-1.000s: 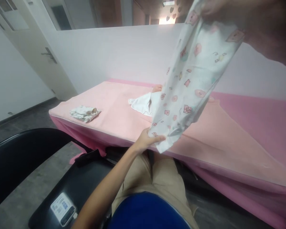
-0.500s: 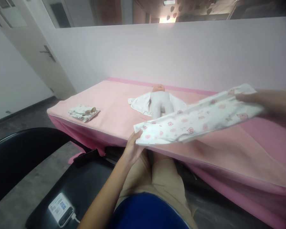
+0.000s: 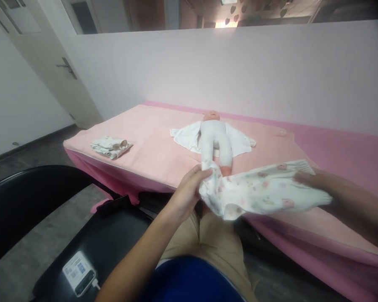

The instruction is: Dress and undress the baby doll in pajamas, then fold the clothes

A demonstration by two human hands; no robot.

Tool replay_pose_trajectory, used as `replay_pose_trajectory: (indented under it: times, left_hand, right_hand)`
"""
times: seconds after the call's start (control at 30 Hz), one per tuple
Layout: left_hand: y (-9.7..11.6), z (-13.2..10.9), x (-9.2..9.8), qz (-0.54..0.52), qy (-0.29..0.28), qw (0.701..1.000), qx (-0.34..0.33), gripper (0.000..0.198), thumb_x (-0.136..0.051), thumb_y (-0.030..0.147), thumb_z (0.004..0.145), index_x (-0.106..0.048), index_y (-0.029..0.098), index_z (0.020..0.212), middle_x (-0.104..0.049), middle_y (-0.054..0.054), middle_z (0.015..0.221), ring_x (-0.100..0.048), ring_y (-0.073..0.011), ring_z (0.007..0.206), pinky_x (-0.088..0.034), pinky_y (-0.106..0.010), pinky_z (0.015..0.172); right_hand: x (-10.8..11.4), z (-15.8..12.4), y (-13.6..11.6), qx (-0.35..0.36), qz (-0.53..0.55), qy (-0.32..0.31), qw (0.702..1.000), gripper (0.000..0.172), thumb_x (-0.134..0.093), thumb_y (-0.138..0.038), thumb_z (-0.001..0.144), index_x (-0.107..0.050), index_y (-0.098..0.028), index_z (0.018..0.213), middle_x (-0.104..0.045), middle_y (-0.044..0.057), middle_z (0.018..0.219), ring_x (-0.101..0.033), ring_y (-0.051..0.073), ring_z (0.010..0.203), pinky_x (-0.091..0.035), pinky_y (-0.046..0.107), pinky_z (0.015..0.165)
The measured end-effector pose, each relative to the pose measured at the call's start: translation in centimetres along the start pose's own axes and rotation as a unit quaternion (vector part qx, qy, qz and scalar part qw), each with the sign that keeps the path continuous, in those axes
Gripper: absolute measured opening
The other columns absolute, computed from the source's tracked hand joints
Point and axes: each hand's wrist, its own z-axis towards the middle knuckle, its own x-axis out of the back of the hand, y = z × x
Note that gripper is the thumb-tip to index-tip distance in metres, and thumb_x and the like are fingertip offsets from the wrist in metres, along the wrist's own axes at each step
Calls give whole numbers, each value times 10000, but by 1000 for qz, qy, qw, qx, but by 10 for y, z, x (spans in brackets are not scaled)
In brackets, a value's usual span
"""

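Observation:
Between my hands is a pair of white baby pants [image 3: 261,193] with small pink prints, bunched on the left and stretched toward the right. My left hand [image 3: 189,188] grips the bunched end, thumb on top, right by the doll's foot on the left side; whether the cloth is around that foot I cannot tell. My right hand [image 3: 311,178] is closed on the ribbed end. A baby doll [image 3: 213,132] lies on its back, head toward the wall, its white legs toward me. An open white top [image 3: 189,136] is spread under it.
A folded stack of printed baby clothes [image 3: 111,147] lies on the pink-covered table [image 3: 151,142] at left. Below, a black chair [image 3: 119,235] holds a white device with a cable [image 3: 80,273]. A white wall [image 3: 255,67] stands behind the table.
The pants have come down and gone from stretched flat to bunched at the left end. My left hand moved right to the doll's foot; my right hand came lower and inward.

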Motion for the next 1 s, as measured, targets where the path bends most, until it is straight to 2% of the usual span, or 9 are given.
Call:
replay_pose_trajectory:
  times: [0.07,0.2,0.37,0.47,0.6,0.7,0.8,0.93,1.0]
  left_hand:
    - [0,0,-13,19,-28,999,0,391,-856,434,830,-719,170,1083,-724,-44,965,-677,-191,878,-514,-280,801]
    - [-5,3,-34,57,-76,995,-1,393,-855,464,844,-678,183,1052,-680,-34,930,-667,-185,868,-517,-301,828]
    - [-8,1,-41,102,-63,993,-22,418,-810,532,886,-630,200,1064,-652,-25,956,-663,-194,928,-523,-318,860]
    - [-6,-1,-37,142,-68,987,-18,455,-781,581,911,-608,206,1102,-663,-40,1050,-668,-217,1030,-530,-357,950]
    - [-4,1,-30,158,-84,984,-7,584,-848,558,866,-560,208,1235,-657,-103,1259,-680,-272,1159,-566,-412,993]
    - [-1,7,-22,174,-98,980,4,714,-916,470,810,-509,211,1336,-639,-136,1343,-674,-300,1224,-576,-433,1011]
    - [4,13,-11,226,-100,969,11,680,-880,384,835,-503,196,1369,-655,-137,1334,-665,-306,1250,-559,-436,1030]
    - [25,15,5,277,-122,953,19,509,-731,335,902,-574,178,1360,-684,-128,1324,-678,-287,1198,-560,-405,987]
    - [44,14,12,278,-153,948,29,464,-691,342,909,-615,176,1335,-716,-118,1249,-701,-257,1105,-569,-371,919]
  right_hand:
    - [-25,-14,-9,-9,34,-56,998,390,-764,-702,688,-818,-549,1042,-797,-2,1253,-690,503,1262,-621,603,1005]
    - [-68,-27,-12,24,91,-139,986,538,-904,-631,563,-785,-556,1083,-796,-49,1228,-723,489,1176,-628,630,939]
    - [-92,-26,-4,8,119,-112,987,559,-848,-614,817,-692,-370,1295,-763,62,1244,-731,372,1119,-649,510,903]
    - [-98,-27,-1,-4,179,-122,976,567,-784,-666,885,-665,-323,1320,-739,88,1286,-702,367,1188,-617,519,981]
    - [-101,-29,0,17,241,-175,954,457,-656,-616,981,-685,-334,1340,-671,75,1464,-612,370,1367,-544,549,1113]
    - [-100,-24,9,43,239,-196,950,416,-653,-574,970,-716,-364,1324,-652,45,1508,-611,369,1385,-520,557,1146]
    - [-99,-15,28,81,188,-209,956,474,-727,-588,925,-717,-364,1343,-660,70,1493,-639,379,1341,-543,552,1115]
    - [-109,1,53,188,102,-83,973,544,-790,-531,934,-606,-364,1418,-589,87,1551,-587,333,1391,-513,524,1164]
    - [-117,12,58,213,93,-84,969,710,-859,-494,891,-496,-391,1493,-504,74,1634,-545,310,1447,-508,511,1180]
